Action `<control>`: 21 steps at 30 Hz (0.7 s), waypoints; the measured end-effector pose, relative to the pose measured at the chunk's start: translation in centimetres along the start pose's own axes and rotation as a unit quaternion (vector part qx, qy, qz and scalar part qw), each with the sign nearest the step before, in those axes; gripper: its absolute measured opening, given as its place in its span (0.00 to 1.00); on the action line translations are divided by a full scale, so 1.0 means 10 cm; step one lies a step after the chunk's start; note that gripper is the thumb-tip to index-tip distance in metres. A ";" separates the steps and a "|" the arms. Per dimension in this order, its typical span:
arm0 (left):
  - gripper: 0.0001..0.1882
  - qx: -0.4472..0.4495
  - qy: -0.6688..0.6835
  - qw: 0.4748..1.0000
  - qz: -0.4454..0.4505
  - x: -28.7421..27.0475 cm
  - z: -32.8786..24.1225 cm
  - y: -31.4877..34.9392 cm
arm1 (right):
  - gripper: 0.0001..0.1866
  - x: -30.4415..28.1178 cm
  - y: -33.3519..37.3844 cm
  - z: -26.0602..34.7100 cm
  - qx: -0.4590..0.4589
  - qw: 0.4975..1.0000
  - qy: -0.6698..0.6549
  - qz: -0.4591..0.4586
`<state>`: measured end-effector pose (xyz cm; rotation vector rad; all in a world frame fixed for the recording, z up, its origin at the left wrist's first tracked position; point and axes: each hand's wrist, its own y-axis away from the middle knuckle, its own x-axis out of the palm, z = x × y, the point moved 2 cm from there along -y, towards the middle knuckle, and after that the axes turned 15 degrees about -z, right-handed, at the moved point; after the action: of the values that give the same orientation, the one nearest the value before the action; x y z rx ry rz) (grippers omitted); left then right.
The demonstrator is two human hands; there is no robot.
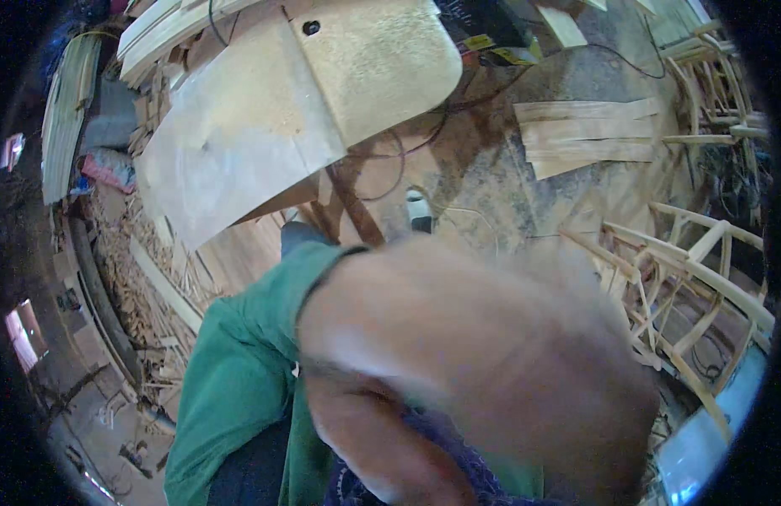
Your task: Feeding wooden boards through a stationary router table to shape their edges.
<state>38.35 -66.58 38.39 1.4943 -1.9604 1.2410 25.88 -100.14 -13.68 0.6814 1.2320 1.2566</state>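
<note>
A bare arm (483,346) of mine, smeared by motion, sweeps across the middle of the head view toward the right. It starts at the hem of green cloth (230,379). Below it shows part of another bare arm (373,443), close to dark blue patterned cloth. No fingers stand out on either arm, so I cannot make out what my hands hold or touch. Beyond the arms, a shoe (419,209) with a white top rests on the floor.
A pale worktop (382,63) with a small dark hole stands ahead. Thin wood strips (584,135) lie on the dusty floor. Wooden frames (694,261) crowd the right side. Scrap wood (146,278) is heaped at left. A cable (399,160) loops near the worktop.
</note>
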 end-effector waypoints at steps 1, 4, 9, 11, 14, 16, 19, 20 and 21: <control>0.25 -0.009 0.043 0.999 0.005 0.10 0.02 -0.03 | 0.14 0.03 0.05 0.15 -0.016 0.999 -0.048 0.007; 0.25 -0.023 0.189 0.982 0.012 0.36 0.13 -0.12 | 0.16 0.04 0.13 0.45 -0.066 0.998 0.012 0.015; 0.26 -0.035 0.388 0.920 0.039 0.57 0.26 -0.24 | 0.19 0.18 0.18 0.32 0.010 0.996 -0.036 0.078; 0.27 -0.030 0.438 0.896 0.067 0.62 0.31 -0.28 | 0.11 0.21 0.23 0.19 -0.021 0.998 -0.039 0.034; 0.16 -0.023 0.502 0.853 0.140 0.76 0.36 -0.33 | 0.19 0.16 0.27 0.04 -0.021 0.999 0.035 0.016; 0.11 -0.020 0.526 0.833 0.171 0.79 0.37 -0.37 | 0.18 0.13 0.28 0.03 -0.029 0.999 0.027 0.027; 0.06 -0.073 0.533 0.819 0.199 0.75 0.38 -0.44 | 0.09 0.05 0.32 0.04 -0.018 0.998 -0.053 -0.014; 0.07 -0.100 0.525 0.820 0.206 0.73 0.35 -0.45 | 0.09 0.03 0.32 0.06 -0.021 0.998 -0.055 -0.028; 0.08 -0.127 0.518 0.819 0.211 0.72 0.33 -0.45 | 0.09 0.00 0.33 0.09 -0.014 0.999 -0.042 -0.027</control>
<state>40.52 -73.59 43.76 0.0856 -1.5573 1.4288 25.66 -99.07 -10.44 0.6706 1.1539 1.1870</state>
